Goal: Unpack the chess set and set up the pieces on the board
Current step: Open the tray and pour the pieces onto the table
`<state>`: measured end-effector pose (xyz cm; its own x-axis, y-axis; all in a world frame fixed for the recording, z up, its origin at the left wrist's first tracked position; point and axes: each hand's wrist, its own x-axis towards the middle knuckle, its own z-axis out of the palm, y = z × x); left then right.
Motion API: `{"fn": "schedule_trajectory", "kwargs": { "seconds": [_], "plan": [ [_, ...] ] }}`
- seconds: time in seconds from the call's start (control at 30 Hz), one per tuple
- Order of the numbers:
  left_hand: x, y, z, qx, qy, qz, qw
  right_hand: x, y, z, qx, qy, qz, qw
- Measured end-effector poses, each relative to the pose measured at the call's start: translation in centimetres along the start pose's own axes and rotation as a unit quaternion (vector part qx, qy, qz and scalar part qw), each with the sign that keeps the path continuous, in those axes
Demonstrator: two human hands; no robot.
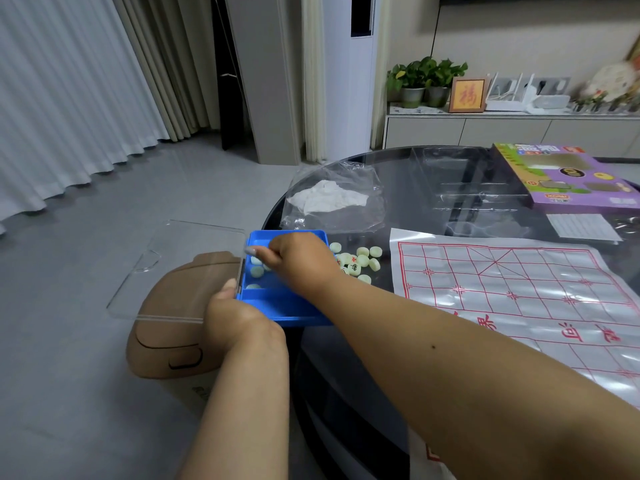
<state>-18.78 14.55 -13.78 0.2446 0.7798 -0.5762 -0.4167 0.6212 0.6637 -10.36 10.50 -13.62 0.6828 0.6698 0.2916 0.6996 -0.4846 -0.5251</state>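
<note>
Pieces (257, 270) in blue tray (277, 303), seemingly under right hand (294, 258).

Potted plants (425, 81) beside framed picture (468, 94); brown stool (166, 341) below.

A home living room: curtains (69, 98), potted plants (424, 81), media cabinet (485, 128)

My L hand (231, 311) grips near-left corner of blue plastic tray (277, 306), clear hinged lid (173, 268) open past the edge of the dark glass table (415, 188). R hand (294, 258) reaches in over pale green round pieces (257, 270). More pieces loose (363, 259) beside red-lined plastic board sheet (519, 292).
</note>
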Motion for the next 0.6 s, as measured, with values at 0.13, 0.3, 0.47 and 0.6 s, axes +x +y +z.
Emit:
{"fn": "schedule_trajectory", "kwargs": {
  "seconds": [0.13, 0.3, 0.47, 0.6],
  "plan": [
    [0.0, 0.6, -0.3, -0.012, 0.003, -0.022, 1.0, -0.2, 0.4, -2.1, 0.092, 0.083, 0.044, 0.991],
    [0.8, 1.6, -1.2, 0.038, 0.016, -0.005, 0.999, -1.9, 2.2, -3.5, 0.133, 0.164, 0.101, 0.972],
    [0.9, 1.9, -1.7, 0.064, 0.015, -0.006, 0.998, -4.3, 3.3, -2.4, 0.069, 0.103, 0.147, 0.981],
    [0.7, 1.7, -1.9, 0.061, 0.012, -0.004, 0.998, -5.1, 3.1, -1.3, -0.055, 0.06, 0.124, 0.989]
  ]
}}
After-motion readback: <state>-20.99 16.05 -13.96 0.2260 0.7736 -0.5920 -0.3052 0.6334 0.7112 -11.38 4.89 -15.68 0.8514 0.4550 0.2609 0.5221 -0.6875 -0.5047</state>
